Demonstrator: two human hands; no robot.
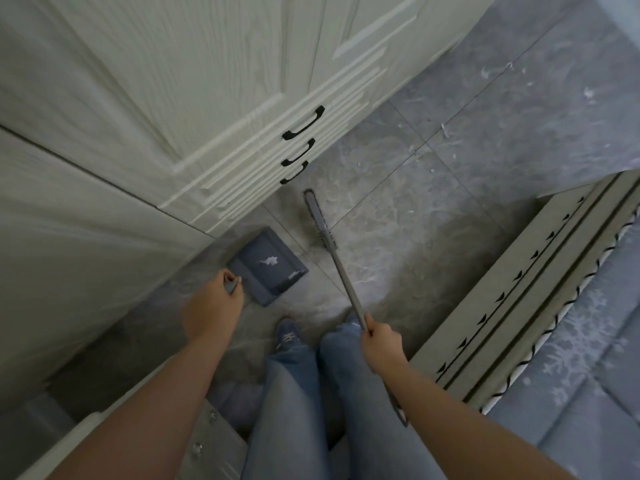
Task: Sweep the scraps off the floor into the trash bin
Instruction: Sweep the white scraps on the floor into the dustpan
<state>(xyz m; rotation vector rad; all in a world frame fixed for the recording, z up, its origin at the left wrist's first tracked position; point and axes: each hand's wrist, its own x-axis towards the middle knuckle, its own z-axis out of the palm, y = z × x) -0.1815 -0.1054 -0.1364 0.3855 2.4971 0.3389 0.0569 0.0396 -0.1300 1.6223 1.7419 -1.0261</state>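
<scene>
A grey dustpan (pixel 268 268) lies on the grey tiled floor close to the wardrobe, with white paper scraps (pixel 268 261) inside it. My left hand (pixel 216 303) grips the top of the dustpan's grey handle (pixel 231 285). My right hand (pixel 381 341) holds the thin pole of a grey broom (pixel 320 221), whose head rests on the floor just right of the dustpan. More white scraps (pixel 445 131) are scattered on the tiles farther right, near the tile joint. No trash bin is visible.
A white wardrobe (pixel 194 109) with black drawer handles (pixel 303 124) fills the upper left. A bed frame with a patterned cover (pixel 554 289) runs along the right. My legs in jeans and a blue shoe (pixel 287 336) stand at the bottom centre.
</scene>
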